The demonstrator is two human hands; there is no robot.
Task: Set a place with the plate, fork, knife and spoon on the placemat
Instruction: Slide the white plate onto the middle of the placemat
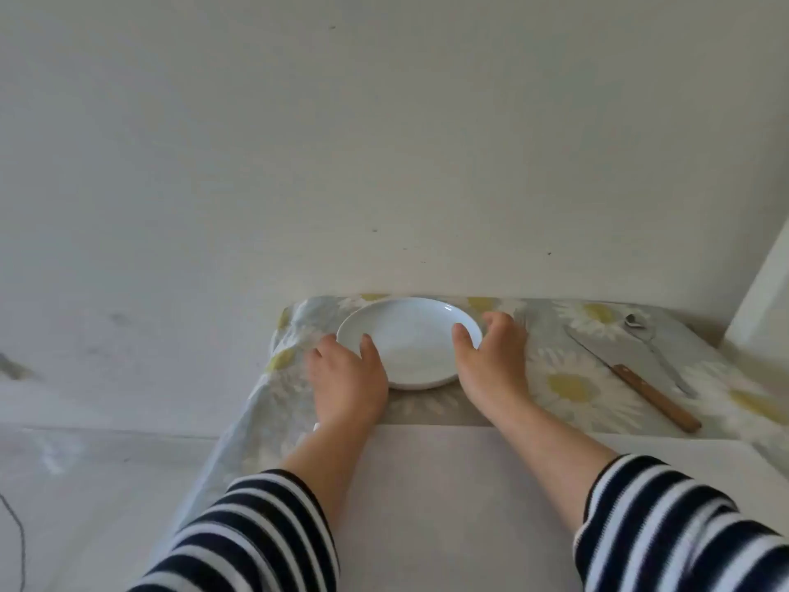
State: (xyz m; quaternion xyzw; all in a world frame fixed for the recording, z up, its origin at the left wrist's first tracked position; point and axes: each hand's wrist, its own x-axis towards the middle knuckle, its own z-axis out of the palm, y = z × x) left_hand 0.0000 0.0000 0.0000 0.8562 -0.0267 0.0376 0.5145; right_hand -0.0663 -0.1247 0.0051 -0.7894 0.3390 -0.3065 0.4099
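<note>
A white plate point(410, 339) rests on the daisy-patterned tablecloth point(568, 378) near the wall. My left hand point(348, 378) grips its left rim, thumb on top of the edge. My right hand point(491, 361) grips its right rim the same way. In front of the plate lies a plain pale placemat point(469, 484), partly under my forearms. To the right, a knife with a wooden handle point(632, 376) lies diagonally on the cloth. Beyond it lies a metal spoon point(653, 343). No fork is visible.
A pale wall point(384, 164) rises right behind the table. The table's left edge drops off at the draped cloth point(256, 403); pale floor lies beyond. A white upright panel point(764, 309) stands at the far right. A dark cable point(17, 540) lies on the floor.
</note>
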